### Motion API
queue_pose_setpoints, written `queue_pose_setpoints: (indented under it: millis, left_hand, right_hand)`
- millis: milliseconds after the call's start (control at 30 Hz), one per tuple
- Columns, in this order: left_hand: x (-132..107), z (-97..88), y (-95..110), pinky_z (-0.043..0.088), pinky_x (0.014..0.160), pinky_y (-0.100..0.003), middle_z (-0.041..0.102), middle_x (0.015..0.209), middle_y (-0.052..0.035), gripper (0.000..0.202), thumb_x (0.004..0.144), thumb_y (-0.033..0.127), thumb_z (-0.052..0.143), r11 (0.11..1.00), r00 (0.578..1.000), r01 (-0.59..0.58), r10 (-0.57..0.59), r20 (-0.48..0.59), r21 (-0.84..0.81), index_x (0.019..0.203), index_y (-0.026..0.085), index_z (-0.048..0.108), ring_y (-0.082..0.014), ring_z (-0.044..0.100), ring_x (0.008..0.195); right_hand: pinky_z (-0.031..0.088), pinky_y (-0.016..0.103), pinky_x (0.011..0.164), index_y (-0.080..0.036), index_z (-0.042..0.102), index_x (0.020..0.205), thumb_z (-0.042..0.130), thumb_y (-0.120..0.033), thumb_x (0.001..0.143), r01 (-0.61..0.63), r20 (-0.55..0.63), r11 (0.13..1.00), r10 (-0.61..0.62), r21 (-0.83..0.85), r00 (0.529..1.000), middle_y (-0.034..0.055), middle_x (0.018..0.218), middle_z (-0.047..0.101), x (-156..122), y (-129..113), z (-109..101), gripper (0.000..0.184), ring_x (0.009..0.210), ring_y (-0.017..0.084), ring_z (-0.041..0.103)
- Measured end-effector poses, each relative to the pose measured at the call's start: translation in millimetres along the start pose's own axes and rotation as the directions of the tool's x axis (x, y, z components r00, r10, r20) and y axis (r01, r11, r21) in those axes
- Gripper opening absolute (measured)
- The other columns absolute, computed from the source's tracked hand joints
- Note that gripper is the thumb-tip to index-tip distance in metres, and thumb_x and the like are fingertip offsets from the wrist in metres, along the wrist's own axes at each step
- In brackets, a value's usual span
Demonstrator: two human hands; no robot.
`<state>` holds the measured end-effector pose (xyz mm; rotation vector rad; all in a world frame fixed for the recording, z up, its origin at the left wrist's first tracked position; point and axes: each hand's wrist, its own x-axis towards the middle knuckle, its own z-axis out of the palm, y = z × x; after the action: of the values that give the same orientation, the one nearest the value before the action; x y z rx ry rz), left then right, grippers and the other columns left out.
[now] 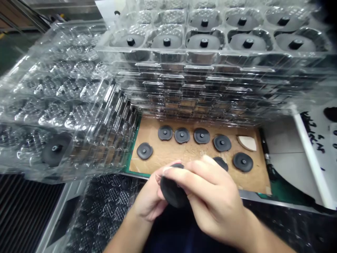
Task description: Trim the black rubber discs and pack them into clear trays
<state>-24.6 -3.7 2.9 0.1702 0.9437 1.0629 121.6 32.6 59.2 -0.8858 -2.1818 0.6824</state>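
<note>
A round black rubber-like disc (173,192) is held up between both hands, its broad face tilted toward me. My left hand (149,196) is closed round its far left edge, with the thumb near the rim. Across the top of the disc lie the fingers of my right hand (216,193), pinching it from the right. A small bit of red shows at the disc's upper edge; what it is I cannot make out. Beyond the hands, several similar discs with short central stems, such as one black disc (144,150), lie on a brown cardboard sheet (184,156).
Stacked clear plastic trays (205,58) holding discs rise behind the cardboard. Another tray stack (65,105) stands at left, with a disc in its near corner. A pale wedge-shaped piece (247,143) lies at right on the cardboard, near a white panel edge (310,154).
</note>
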Motion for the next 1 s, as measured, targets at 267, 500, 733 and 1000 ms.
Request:
queue_pose_setpoints:
  millis: [267,500,733,1000]
  left_hand:
    - [-10.8,15.7,7.3,0.050,0.081,-0.026,0.071,0.096,-0.0012,0.048,0.049,0.023,0.086,0.996,0.999,-0.044,0.043,-0.008,-0.081,0.094,0.024,0.070,-0.0187,0.066,0.087]
    - [-6.8,5.2,-1.5,0.050,0.086,-0.029,0.071,0.099,-0.0033,0.051,0.050,0.021,0.085,0.995,0.997,-0.070,0.072,0.022,-0.066,0.098,0.024,0.069,-0.0211,0.065,0.092]
    - [-8.7,12.6,-2.2,0.048,0.090,-0.029,0.071,0.099,-0.0023,0.047,0.055,0.023,0.083,0.995,0.996,-0.086,0.085,-0.020,-0.048,0.099,0.023,0.068,-0.0180,0.065,0.090]
    - [-7.5,5.3,-2.5,0.053,0.082,-0.028,0.068,0.107,0.0011,0.053,0.056,0.009,0.078,0.979,0.996,-0.089,0.083,-0.043,-0.183,0.104,0.028,0.066,-0.0196,0.066,0.094]
  right_hand:
    - [0.048,0.021,0.056,-0.026,0.065,0.099,0.054,-0.013,0.085,-0.373,0.024,0.876,0.384,0.304,0.923,-0.0006,0.079,0.067,-37.1,4.4,-2.2,0.022,0.067,0.013,0.062]
    - [0.046,0.031,0.063,-0.015,0.061,0.109,0.048,-0.012,0.087,-0.133,-0.160,0.986,0.148,0.100,0.976,0.0072,0.085,0.069,-16.4,-13.2,6.5,0.025,0.071,0.018,0.061]
    - [0.041,0.031,0.063,-0.011,0.062,0.101,0.045,-0.011,0.088,-0.055,-0.013,0.996,0.056,0.063,0.998,0.0061,0.080,0.068,-2.2,-13.9,12.7,0.021,0.067,0.015,0.057]
    - [0.046,0.025,0.062,-0.022,0.064,0.099,0.049,-0.018,0.089,-0.311,-0.016,0.934,0.319,0.176,0.948,0.0013,0.086,0.068,-34.5,23.5,4.7,0.019,0.073,0.014,0.061]
